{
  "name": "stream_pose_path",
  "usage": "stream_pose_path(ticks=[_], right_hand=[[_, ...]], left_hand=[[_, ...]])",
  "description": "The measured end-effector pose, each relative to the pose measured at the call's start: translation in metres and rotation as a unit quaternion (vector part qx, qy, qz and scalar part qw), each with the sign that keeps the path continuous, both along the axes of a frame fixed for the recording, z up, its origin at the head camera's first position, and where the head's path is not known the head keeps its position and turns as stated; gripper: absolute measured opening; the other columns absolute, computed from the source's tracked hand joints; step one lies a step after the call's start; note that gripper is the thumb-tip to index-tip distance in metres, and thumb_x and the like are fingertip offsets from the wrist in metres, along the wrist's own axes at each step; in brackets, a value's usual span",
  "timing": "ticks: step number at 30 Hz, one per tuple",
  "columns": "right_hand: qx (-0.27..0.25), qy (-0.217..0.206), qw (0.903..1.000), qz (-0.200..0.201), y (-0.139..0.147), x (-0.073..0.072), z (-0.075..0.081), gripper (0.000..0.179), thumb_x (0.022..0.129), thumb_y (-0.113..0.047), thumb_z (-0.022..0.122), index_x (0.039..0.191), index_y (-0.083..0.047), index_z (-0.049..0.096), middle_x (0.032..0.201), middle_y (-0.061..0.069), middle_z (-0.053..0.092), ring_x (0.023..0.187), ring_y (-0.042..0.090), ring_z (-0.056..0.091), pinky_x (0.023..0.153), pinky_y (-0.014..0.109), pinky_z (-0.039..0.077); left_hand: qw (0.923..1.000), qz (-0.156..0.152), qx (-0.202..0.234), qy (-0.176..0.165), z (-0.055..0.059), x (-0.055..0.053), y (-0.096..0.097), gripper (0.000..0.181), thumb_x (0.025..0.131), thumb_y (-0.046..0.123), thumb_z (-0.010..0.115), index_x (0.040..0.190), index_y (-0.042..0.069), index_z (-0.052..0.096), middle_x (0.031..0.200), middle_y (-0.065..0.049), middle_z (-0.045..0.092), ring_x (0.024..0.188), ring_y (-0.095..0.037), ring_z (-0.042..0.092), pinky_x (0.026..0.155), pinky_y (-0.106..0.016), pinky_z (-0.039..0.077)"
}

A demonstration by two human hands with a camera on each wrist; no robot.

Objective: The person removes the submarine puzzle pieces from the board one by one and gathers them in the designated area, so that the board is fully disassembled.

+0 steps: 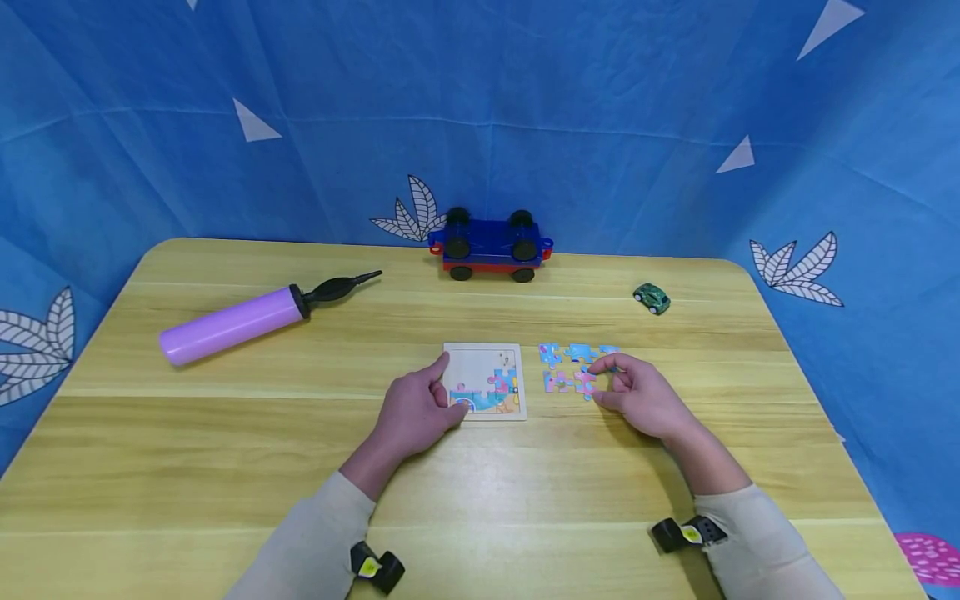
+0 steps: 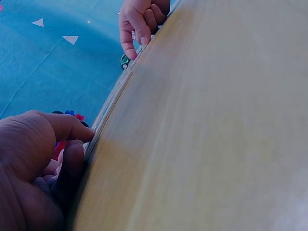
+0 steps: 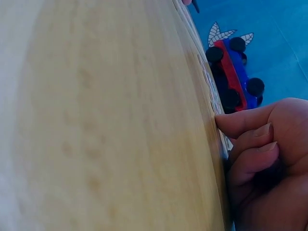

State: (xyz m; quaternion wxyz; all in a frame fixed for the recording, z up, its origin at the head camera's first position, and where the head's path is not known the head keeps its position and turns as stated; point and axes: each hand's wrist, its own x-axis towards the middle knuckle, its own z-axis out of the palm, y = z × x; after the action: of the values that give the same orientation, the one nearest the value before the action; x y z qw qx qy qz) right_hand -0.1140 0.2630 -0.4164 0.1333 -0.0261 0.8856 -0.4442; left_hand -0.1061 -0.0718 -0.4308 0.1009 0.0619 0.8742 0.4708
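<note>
A square jigsaw puzzle board (image 1: pixel 480 367) lies on the table, with a few pieces fitted along its bottom and right side. My left hand (image 1: pixel 417 408) grips the board's left side, the thumb at the lower edge and the index finger at the upper left corner. To the right of the board lie several loose pieces in two rows, blue ones (image 1: pixel 579 352) behind and pink ones (image 1: pixel 557 382) in front. With thumb and index finger, my right hand (image 1: pixel 637 393) pinches the right-hand pink puzzle piece (image 1: pixel 584 382) at table level. Its other fingers are curled in.
A purple hand pump (image 1: pixel 232 325) with a black nozzle lies at the left. Behind the board, a blue and red toy wagon (image 1: pixel 491 244) stands near the far edge. A small green toy car (image 1: pixel 652 297) sits at the back right of the wooden table (image 1: pixel 525 517).
</note>
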Motion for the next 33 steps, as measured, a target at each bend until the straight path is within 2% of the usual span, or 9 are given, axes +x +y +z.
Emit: stream_pose_path(ticks=[11, 20, 28, 33], right_hand=[[-0.012, -0.003, 0.9999, 0.002, 0.000, 0.001, 0.003, 0.029, 0.091, -0.004, 0.070, 0.118, -0.001, 0.061, 0.061, -0.001, 0.034, 0.051, 0.014, 0.032, 0.062, 0.032, 0.035], [-0.037, 0.015, 0.9992, -0.010, -0.004, 0.003, 0.000, 0.028, 0.090, -0.006, 0.073, 0.116, -0.003, 0.063, 0.060, -0.001, 0.033, 0.050, 0.013, 0.033, 0.059, 0.032, 0.035], [-0.061, 0.029, 0.9973, -0.029, -0.028, 0.013, 0.003, 0.031, 0.087, -0.007, 0.075, 0.115, -0.004, 0.063, 0.060, -0.001, 0.030, 0.050, 0.013, 0.032, 0.057, 0.031, 0.034], [-0.064, 0.033, 0.9971, -0.023, -0.049, 0.019, 0.007, 0.035, 0.086, -0.009, 0.078, 0.117, -0.004, 0.063, 0.060, -0.001, 0.031, 0.050, 0.013, 0.033, 0.055, 0.030, 0.034]], left_hand=[[1.0000, -0.002, 0.000, 0.006, 0.000, -0.001, 0.000, 0.083, 0.082, 0.018, 0.082, 0.150, 0.000, 0.040, 0.066, 0.002, 0.053, 0.057, -0.014, 0.045, 0.069, -0.034, 0.044], [1.0000, -0.003, -0.004, 0.005, -0.001, 0.000, -0.001, 0.083, 0.082, 0.018, 0.082, 0.150, -0.001, 0.039, 0.066, 0.003, 0.053, 0.056, -0.014, 0.044, 0.069, -0.034, 0.043], [0.9999, -0.005, -0.005, 0.010, 0.000, 0.000, -0.001, 0.082, 0.082, 0.018, 0.082, 0.150, -0.001, 0.040, 0.065, 0.003, 0.053, 0.056, -0.014, 0.044, 0.073, -0.035, 0.044], [0.9999, -0.006, -0.005, 0.010, 0.000, 0.000, -0.001, 0.082, 0.082, 0.018, 0.082, 0.150, -0.001, 0.040, 0.065, 0.003, 0.053, 0.056, -0.014, 0.044, 0.071, -0.035, 0.043]])
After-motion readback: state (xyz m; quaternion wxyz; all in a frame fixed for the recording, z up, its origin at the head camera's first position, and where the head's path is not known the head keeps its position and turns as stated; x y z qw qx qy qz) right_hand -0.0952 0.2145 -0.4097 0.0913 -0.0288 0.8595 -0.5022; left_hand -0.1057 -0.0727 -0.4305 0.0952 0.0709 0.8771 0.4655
